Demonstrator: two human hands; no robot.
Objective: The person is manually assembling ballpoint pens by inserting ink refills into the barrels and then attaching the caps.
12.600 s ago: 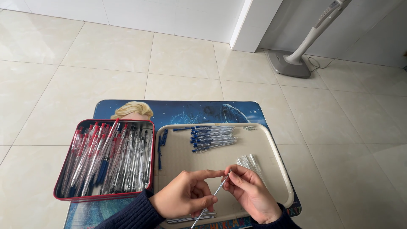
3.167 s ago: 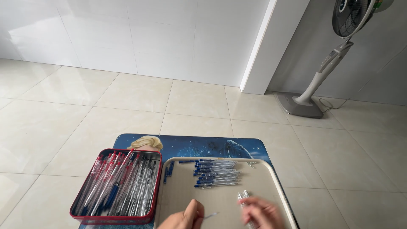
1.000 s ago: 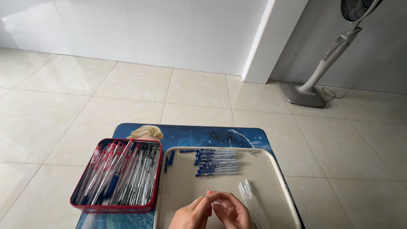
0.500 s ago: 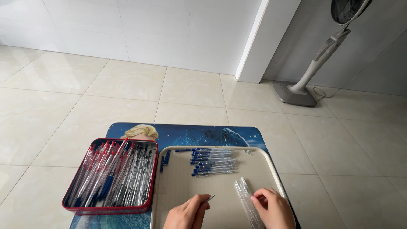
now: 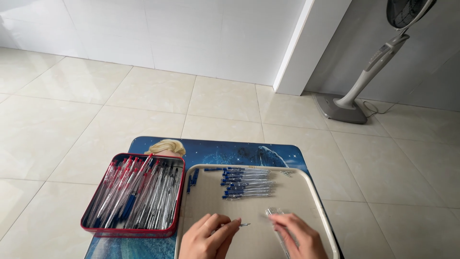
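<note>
Down at the near edge of the beige tray (image 5: 306, 192): left hand (image 5: 207, 238) with fingers pinched together on a thin pen refill (image 5: 238, 224), its metal tip poking out toward the tray's middle, just above the tray floor. Right hand (image 5: 296, 236) beside it, a little apart, fingers spread loosely and resting on a small bunch of clear pen barrels (image 5: 276, 221) lying on the tray's near right part; not closed around any of them, only touching from above, fingertips (image 5: 274, 218) at the bunch's far end. Whether one barrel is caught under the palm: cannot tell.

Farther up the tray, toward its far edge: a neat row of assembled blue-capped pens (image 5: 247, 183), laid crosswise and stacked one behind another. At the tray's far left corner, a few loose blue caps (image 5: 193, 178), partly over the rim. At its far right, one small clear part, too small to name.

Left of the tray, touching or nearly touching its side: red metal tin (image 5: 134, 232), open, packed with pens in red, blue and black (image 5: 134, 199), all lying lengthwise. Beneath tray and tin alike: low table with a blue cartoon print (image 5: 249, 153). Beyond the tray, well apart on the pale tiled floor (image 5: 143, 100): grey base and stem of a standing fan (image 5: 357, 88), near a white wall corner (image 5: 294, 52).
</note>
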